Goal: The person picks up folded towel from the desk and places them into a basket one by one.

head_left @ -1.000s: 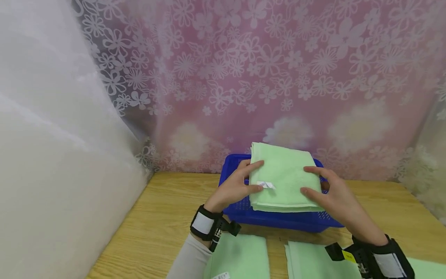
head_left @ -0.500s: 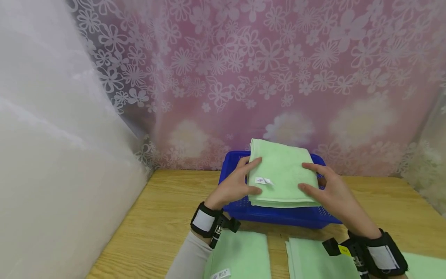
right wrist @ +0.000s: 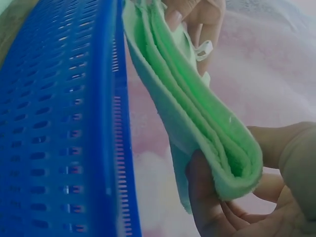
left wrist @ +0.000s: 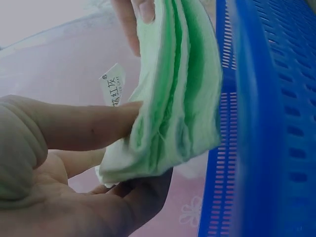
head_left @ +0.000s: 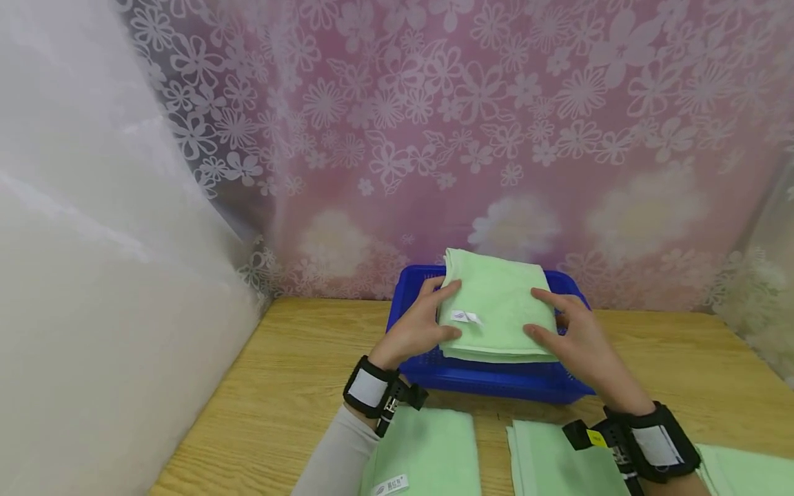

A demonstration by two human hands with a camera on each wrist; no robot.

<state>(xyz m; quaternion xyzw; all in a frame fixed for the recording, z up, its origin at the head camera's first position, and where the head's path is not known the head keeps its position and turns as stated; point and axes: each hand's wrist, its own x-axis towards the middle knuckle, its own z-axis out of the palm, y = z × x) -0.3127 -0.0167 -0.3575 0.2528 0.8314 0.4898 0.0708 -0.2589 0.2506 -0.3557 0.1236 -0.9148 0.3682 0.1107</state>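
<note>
A folded light green towel (head_left: 496, 303) with a small white label (head_left: 466, 317) is held over the blue plastic basket (head_left: 496, 382). My left hand (head_left: 418, 327) grips its left side, thumb on the top face and other fingers beneath, as the left wrist view shows. On the opposite side my right hand (head_left: 579, 337) pinches the folded edge between thumb and fingers. Several layers of the towel (right wrist: 207, 133) show end-on in the right wrist view, above the level of the basket rim (right wrist: 101, 118). The towel hides most of the basket's inside.
More folded green towels lie along the table's front: one with a label (head_left: 424, 451) at left, another towel (head_left: 558, 461) in the middle, and a third towel (head_left: 744, 472) at right, partly cut off. A pink floral curtain (head_left: 397, 138) hangs behind the wooden table (head_left: 298, 372).
Both hands have shifted the towel slightly left over the basket, with the right hand moving in the most. The grip of both hands stays the same.
</note>
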